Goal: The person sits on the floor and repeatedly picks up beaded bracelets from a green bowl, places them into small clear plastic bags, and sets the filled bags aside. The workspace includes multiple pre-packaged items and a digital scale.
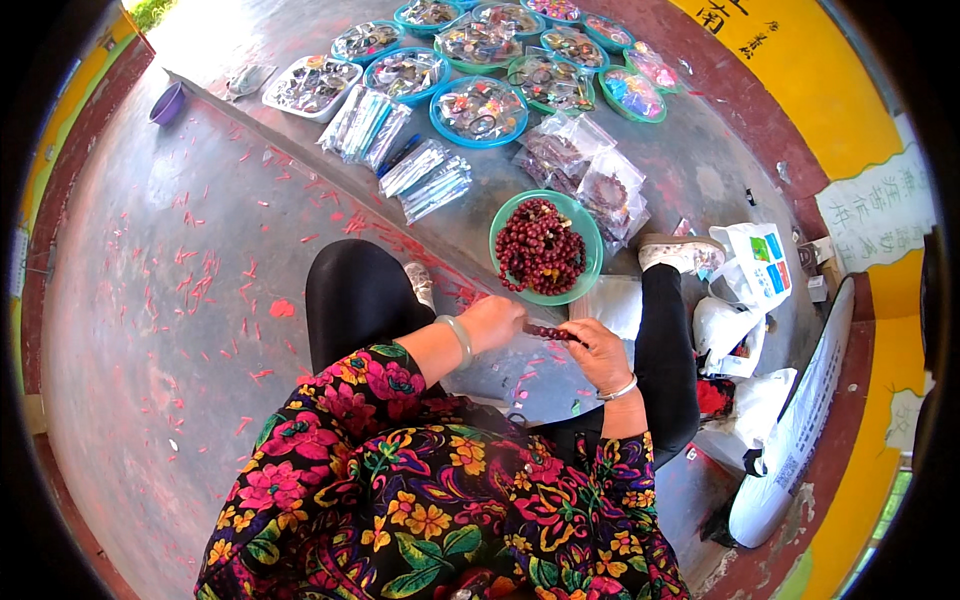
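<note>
A dark red bead bracelet is stretched between my two hands, just above my lap. My left hand, with a pale bangle on its wrist, closes on one end of it. The fingers of my right hand pinch the other end; a silver bangle sits on that wrist. Directly beyond my hands, a light green basin holds a heap of similar dark red bead bracelets. A clear plastic bag lies on the floor by the basin, near my right leg.
Past the basin are plastic bags of bead bracelets, bundles of slim packets and several basins of small wrapped goods, including a blue basin. White bags stand right of my leg. Red scraps litter the floor.
</note>
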The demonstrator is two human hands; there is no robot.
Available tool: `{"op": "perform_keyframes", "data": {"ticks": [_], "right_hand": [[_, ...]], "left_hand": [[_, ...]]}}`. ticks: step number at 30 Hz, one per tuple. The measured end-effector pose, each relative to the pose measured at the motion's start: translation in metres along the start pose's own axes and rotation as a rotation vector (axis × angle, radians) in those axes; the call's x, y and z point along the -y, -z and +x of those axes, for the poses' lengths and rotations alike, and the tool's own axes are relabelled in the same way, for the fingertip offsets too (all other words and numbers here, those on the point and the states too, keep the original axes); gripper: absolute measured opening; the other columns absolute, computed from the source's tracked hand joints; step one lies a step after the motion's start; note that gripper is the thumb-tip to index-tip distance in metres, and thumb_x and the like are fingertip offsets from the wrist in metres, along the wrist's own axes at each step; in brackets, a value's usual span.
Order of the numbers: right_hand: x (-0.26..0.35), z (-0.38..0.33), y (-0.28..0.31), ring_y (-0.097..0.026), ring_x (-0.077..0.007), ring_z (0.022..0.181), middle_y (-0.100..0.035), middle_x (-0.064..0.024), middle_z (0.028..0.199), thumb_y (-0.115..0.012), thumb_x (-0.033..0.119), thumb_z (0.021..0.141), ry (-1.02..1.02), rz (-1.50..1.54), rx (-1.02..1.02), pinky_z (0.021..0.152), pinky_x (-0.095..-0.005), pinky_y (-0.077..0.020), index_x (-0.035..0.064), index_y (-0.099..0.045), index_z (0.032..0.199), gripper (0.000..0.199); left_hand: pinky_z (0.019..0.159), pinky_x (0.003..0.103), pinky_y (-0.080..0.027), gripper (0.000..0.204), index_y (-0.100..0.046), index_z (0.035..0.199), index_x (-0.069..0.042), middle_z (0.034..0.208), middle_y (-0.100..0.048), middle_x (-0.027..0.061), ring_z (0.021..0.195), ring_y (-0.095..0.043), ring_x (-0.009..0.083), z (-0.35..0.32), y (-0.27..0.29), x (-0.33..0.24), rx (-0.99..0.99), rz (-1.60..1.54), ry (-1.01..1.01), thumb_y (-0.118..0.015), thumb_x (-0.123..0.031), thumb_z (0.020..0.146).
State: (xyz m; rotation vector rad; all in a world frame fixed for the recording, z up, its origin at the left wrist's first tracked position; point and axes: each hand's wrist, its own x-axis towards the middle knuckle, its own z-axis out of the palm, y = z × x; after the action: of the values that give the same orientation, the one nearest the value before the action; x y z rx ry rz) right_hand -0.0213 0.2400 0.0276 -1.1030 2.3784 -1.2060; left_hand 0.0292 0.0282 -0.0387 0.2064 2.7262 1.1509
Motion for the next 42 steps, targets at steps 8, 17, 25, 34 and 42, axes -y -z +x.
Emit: {"op": "perform_keyframes", "data": {"ticks": [8,17,25,34,42], "right_hand": [[0.001,0.002,-0.026,-0.057,-0.0284,0.074,-0.057,-0.0084,0.077,-0.059,0.012,0.072,0.048,-0.458,0.071,0.061,-0.0381,-0.046,0.0094,-0.055,0.086,0.014],[0.001,0.006,-0.049,-0.058,-0.0278,0.07,-0.054,-0.0096,0.069,-0.05,0.008,0.076,0.045,-0.725,0.116,0.06,-0.0377,-0.0466,0.0072,-0.05,0.077,0.001],[0.003,0.01,-0.059,-0.059,-0.0331,0.072,-0.058,-0.0169,0.082,-0.05,0.005,0.076,-0.067,-0.518,0.073,0.061,-0.0418,-0.0472,0.0062,-0.04,0.097,0.023],[-0.02,0.011,-0.029,-0.06,-0.0174,0.072,-0.061,-0.0076,0.088,-0.056,-0.005,0.071,-0.333,0.217,-0.319,0.064,-0.0253,-0.0479,0.0042,-0.052,0.099,0.03],[-0.038,-0.004,-0.016,-0.053,-0.0182,0.105,-0.053,-0.0092,0.117,-0.066,0.0,0.064,-0.441,0.254,0.06,0.082,-0.0295,-0.0455,0.0092,-0.045,0.122,0.062]], "left_hand": [[0.065,0.045,-0.046,0.016,-0.057,0.08,-0.003,0.074,-0.059,0.0185,0.072,-0.058,0.037,-0.004,-0.005,-0.002,0.033,0.02,-0.107,-0.047,-0.016,0.081],[0.067,0.045,-0.047,0.019,-0.061,0.085,-0.005,0.075,-0.06,0.0196,0.074,-0.059,0.0369,-0.005,0.001,-0.012,0.104,0.049,-0.065,-0.048,-0.018,0.082],[0.068,0.045,-0.046,0.022,-0.061,0.088,-0.007,0.076,-0.061,0.0192,0.074,-0.059,0.0362,-0.007,0.011,-0.022,0.135,0.036,-0.007,-0.046,-0.021,0.084],[0.058,0.044,-0.046,0.009,-0.057,0.08,-0.006,0.068,-0.057,0.0171,0.068,-0.058,0.0356,-0.005,0.01,-0.011,-0.095,-0.019,-0.147,-0.051,-0.013,0.079],[0.054,0.037,-0.046,0.011,-0.061,0.088,-0.007,0.066,-0.057,0.0164,0.058,-0.057,0.0322,-0.005,0.043,-0.031,0.02,-0.482,-0.021,-0.053,-0.011,0.081]]}}
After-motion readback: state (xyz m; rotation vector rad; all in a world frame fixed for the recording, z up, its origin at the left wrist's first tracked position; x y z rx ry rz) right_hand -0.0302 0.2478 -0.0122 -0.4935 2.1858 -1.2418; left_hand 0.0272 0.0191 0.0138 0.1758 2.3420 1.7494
